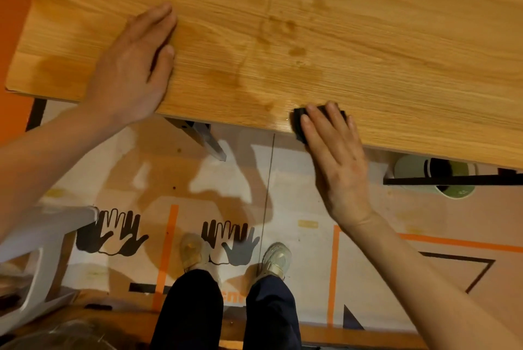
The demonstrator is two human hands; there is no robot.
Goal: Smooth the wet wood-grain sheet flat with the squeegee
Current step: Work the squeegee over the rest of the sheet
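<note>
With the left hand (133, 67) spread flat pinning the wet wood-grain sheet (368, 47) to the surface, the right hand (334, 151) grips the black squeegee (300, 120) at the near edge; I'd push firm, overlapping strokes outward.

I saw a workroom being fixed up: printed paper (283, 185) covered the floor under the table (368, 24), with a tape roll (410, 173) lying there.
</note>
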